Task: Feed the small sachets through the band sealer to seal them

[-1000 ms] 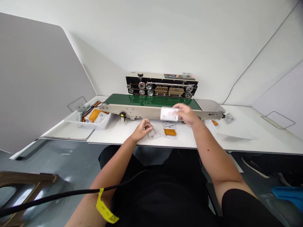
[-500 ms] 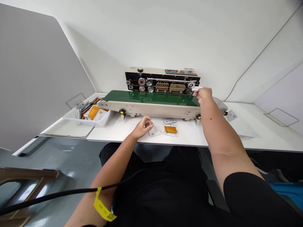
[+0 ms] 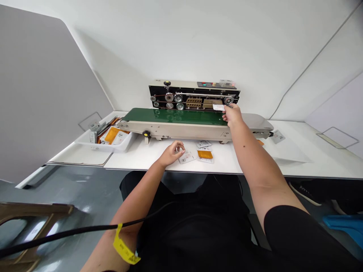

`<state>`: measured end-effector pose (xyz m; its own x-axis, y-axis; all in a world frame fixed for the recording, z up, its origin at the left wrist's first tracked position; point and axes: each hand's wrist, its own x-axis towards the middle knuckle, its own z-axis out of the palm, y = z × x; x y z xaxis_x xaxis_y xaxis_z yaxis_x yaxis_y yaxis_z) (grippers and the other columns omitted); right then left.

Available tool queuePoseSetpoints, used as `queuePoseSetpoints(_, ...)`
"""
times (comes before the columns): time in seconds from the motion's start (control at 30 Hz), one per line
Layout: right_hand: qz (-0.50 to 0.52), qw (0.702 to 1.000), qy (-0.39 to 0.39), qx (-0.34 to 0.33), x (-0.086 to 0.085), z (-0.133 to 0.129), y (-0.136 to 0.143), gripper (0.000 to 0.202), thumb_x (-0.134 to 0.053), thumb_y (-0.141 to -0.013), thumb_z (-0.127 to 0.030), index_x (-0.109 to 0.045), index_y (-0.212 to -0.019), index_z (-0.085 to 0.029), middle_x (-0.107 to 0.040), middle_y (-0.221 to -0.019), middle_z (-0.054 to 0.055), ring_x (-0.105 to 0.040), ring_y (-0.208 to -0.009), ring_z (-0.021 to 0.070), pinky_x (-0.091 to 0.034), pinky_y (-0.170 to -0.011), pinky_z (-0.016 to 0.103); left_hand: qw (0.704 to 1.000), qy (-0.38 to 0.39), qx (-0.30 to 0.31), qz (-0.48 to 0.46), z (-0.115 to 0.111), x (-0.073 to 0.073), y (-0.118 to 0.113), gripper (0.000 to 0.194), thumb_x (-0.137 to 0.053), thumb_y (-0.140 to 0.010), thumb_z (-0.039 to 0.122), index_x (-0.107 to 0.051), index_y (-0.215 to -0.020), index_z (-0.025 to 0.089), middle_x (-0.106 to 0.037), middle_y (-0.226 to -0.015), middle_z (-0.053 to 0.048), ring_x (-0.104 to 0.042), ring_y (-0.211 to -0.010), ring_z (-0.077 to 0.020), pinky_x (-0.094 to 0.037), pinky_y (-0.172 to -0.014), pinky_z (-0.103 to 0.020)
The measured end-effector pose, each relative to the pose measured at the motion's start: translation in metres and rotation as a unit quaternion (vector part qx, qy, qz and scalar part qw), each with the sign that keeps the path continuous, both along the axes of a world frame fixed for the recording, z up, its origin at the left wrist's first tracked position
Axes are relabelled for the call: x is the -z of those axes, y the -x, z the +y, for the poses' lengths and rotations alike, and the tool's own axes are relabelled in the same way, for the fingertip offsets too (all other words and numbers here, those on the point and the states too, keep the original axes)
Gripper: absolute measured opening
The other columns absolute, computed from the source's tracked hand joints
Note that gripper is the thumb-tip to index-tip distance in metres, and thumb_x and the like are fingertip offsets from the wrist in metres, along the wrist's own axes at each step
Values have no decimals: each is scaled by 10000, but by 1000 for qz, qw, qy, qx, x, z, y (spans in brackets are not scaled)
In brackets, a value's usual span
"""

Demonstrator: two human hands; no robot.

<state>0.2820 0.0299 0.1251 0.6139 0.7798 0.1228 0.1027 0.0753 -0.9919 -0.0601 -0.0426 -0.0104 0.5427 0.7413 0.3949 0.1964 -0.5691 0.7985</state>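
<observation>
A sealing machine (image 3: 195, 90) with rollers and brass blocks stands against the wall behind a green belt (image 3: 176, 116). My right hand (image 3: 233, 114) is over the belt's right part, fingers closed on a white packet (image 3: 218, 107) that lies against the machine's front near the brass block. Near the table's front edge, my left hand (image 3: 172, 153) has curled fingers with thumb and fingertips near each other, beside a white packet (image 3: 187, 157) on the table. Whether it pinches that packet is hard to make out. An orange packet (image 3: 205, 154) lies among white ones to its right.
At the left, a white bin (image 3: 121, 144) holds several orange and white packets. Another packet (image 3: 278, 136) lies by the belt's right end. A black cable with a yellow tag (image 3: 124, 245) crosses my left arm. A brown stool (image 3: 36, 209) stands at lower left.
My right hand has moved left along the machine with the white packet, which now shows more fully in front of the brass block. My left hand has barely moved.
</observation>
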Motion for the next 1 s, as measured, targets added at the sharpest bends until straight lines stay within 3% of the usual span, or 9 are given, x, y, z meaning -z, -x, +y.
queuePoseSetpoints(0.07, -117, 986, -94, 68, 10, -27, 19, 358, -569, -871, -247, -540, -1226, -218, -601, -855, 24, -597, -735, 139, -510, -627, 246, 997, -41, -7, 62, -1, -3, -2, 382, -672, -868, 450, -602, -1161, 215, -657, -1192, -109, -582, -1097, -262, -441, -968, -400)
queuePoseSetpoints(0.13, -231, 956, -165, 72, 29, -61, 47, 404, -505, -911, -259, -531, -1313, -233, -622, -1007, 66, -618, -919, 176, -536, -794, 314, 991, -67, 6, 113, -1, -3, -7, 496, -747, -796, 460, -627, -1219, 229, -601, -1347, -116, -505, -1281, -315, -373, -1097, -453)
queuePoseSetpoints(0.2, -339, 923, -174, -51, 58, -95, 79, 386, -476, -937, -274, -575, -1309, -245, -643, -1083, 86, -616, -1005, 208, -514, -916, 370, 988, -68, 13, 137, 0, 1, -11, 621, -814, -715, 464, -629, -1263, 237, -563, -1418, -113, -449, -1361, -346, -332, -1146, -465)
queuePoseSetpoints(0.27, -448, 857, -140, -213, 90, -119, 107, 415, -530, -920, -287, -600, -1329, -263, -659, -1160, 91, -594, -1105, 249, -455, -1029, 422, 989, -60, 1, 133, 2, 6, -15, 643, -837, -684, 442, -641, -1261, 235, -589, -1389, -116, -478, -1340, -356, -349, -1135, -463)
queuePoseSetpoints(0.33, -511, 809, -79, -281, 119, -130, 126, 525, -598, -893, -333, -552, -1409, -250, -594, -1354, 108, -497, -1280, 305, -364, -1122, 478, 991, -58, -16, 118, 4, 10, -16, 587, -828, -697, 381, -659, -1240, 233, -645, -1294, -120, -550, -1252, -353, -384, -1100, -466)
queuePoseSetpoints(0.4, -535, 795, -14, -287, 139, -131, 134, 637, -611, -898, -407, -464, -1490, -222, -494, -1488, 124, -368, -1409, 346, -268, -1174, 524, 991, -66, -28, 110, 7, 13, -15, 535, -813, -712, 313, -670, -1222, 236, -676, -1213, -116, -592, -1170, -343, -406, -1073, -474)
queuePoseSetpoints(0.57, -534, 794, 35, -290, 154, -123, 133, 592, -490, -986, -376, -341, -1551, -281, -556, -1436, 84, -351, -1434, 328, -178, -1191, 553, 992, -73, -80, 63, 12, 14, -8, 512, -763, -769, 260, -625, -1262, 225, -660, -1206, -101, -600, -1145, -299, -439, -1047, -451)
queuePoseSetpoints(0.8, -454, 856, -44, -242, 137, -115, 137, 296, -543, -941, -235, -647, -1218, -238, -674, -1212, 90, -536, -1170, 275, -412, -1015, 422, 995, -50, -84, 29, 8, 8, -6, 455, -769, -791, 380, -652, -1199, 214, -687, -1158, -90, -627, -1114, -276, -479, -995, -407)
queuePoseSetpoints(1.0, -291, 914, -32, -282, 120, -99, 123, 196, -531, -899, -201, -700, -994, -235, -723, -941, 8, -639, -860, 180, -455, -776, 288, 988, 66, -110, -81, 13, 14, -3, 348, -729, -807, 440, -673, -1037, 185, -669, -824, -29, -640, -711, -165, -515, -645, -277)
